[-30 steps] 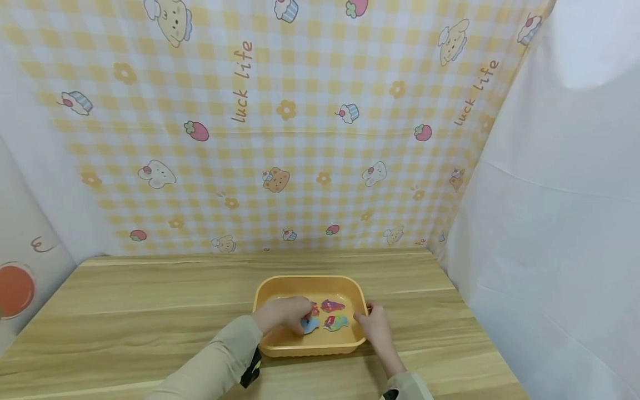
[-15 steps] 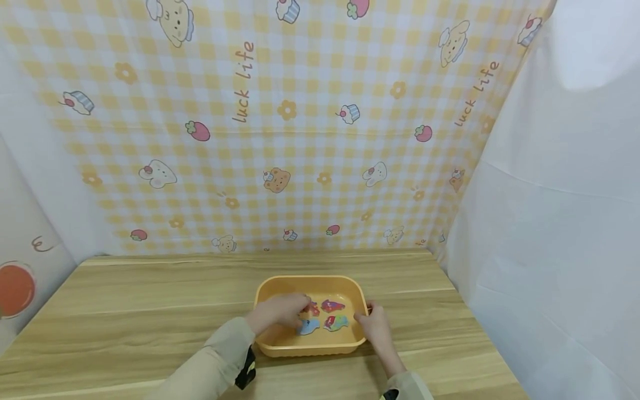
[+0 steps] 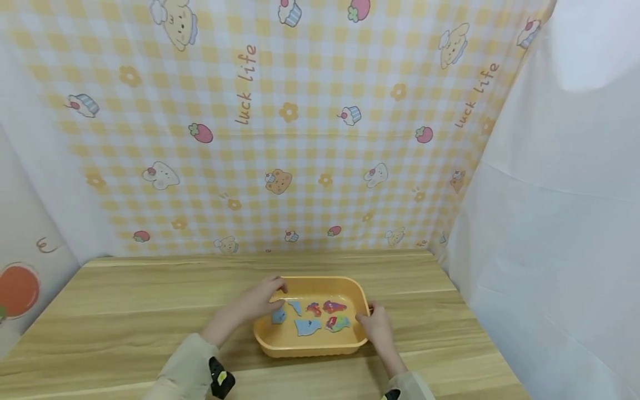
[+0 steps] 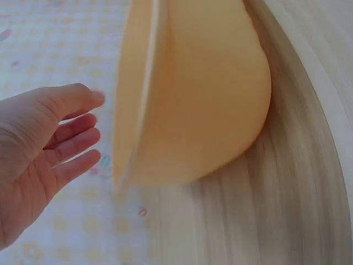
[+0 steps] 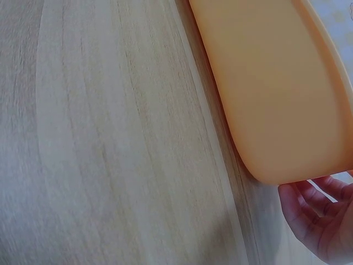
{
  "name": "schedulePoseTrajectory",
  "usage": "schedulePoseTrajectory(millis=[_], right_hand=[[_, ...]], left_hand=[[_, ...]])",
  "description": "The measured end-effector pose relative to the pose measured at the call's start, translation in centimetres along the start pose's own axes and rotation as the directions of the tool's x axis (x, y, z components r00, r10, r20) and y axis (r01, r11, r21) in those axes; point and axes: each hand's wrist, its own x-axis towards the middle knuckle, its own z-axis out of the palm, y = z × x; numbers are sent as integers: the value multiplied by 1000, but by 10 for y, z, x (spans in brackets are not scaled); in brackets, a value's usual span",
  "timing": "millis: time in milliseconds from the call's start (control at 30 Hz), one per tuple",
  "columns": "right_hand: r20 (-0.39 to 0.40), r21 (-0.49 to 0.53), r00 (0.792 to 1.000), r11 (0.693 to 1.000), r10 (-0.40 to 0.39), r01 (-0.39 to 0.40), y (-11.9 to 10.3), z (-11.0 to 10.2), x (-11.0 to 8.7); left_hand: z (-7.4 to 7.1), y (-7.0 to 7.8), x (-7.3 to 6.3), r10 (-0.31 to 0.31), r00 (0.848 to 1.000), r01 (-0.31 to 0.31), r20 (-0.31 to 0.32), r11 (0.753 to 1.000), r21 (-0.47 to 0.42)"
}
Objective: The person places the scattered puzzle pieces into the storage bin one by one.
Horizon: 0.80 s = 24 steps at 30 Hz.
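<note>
An orange-yellow plastic tray (image 3: 310,351) stands on the table with several flat, irregular printed pieces on its floor. Among them are a larger light blue piece (image 3: 307,327), a small blue piece (image 3: 278,316), a blue sliver (image 3: 296,307), a red piece (image 3: 314,309), a purple-red piece (image 3: 334,306) and a red-and-green piece (image 3: 338,324). My left hand (image 3: 262,298) hovers at the tray's left rim, fingers loosely bent; in the left wrist view nothing lies between thumb and fingers. My right hand (image 3: 376,325) holds the tray's right rim, with the thumb on the rim.
The wood-grain table (image 3: 150,316) extends on both sides of the tray. Behind it hangs a yellow checked cloth (image 3: 310,150) with cartoon prints, and a white sheet (image 3: 540,222) borders the right side.
My left hand has drawn back from the middle of the tray to its left rim, uncovering the blue pieces. The right hand stays at the right rim.
</note>
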Motion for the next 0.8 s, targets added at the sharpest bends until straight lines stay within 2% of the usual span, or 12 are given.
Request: schedulePoseTrajectory(millis=[167, 300, 400, 467, 567, 700, 800], right_hand=[[-15, 12, 1000, 1000, -1, 1, 2, -3, 2], [-27, 4, 999, 999, -31, 32, 6, -4, 2], [-23, 0, 1000, 1000, -10, 10, 9, -4, 0], [-14, -2, 1000, 1000, 21, -21, 10, -4, -2], [0, -19, 1000, 999, 27, -27, 11, -4, -5], [7, -29, 1000, 999, 20, -20, 13, -4, -6], [12, -30, 1000, 999, 23, -23, 15, -4, -7]], left_hand=[[-13, -5, -21, -23, 993, 29, -117, 998, 50], [-21, -11, -41, -53, 988, 61, -147, 997, 49], [-24, -15, -60, -45, 994, 49, -97, 998, 36], [-24, -17, -75, -35, 999, 35, -39, 999, 17], [-20, -19, -97, -21, 999, 22, 40, 999, -29], [-13, -21, -123, -8, 991, 23, 133, 993, -112], [-5, -23, -136, -6, 978, 42, 209, 985, -167]])
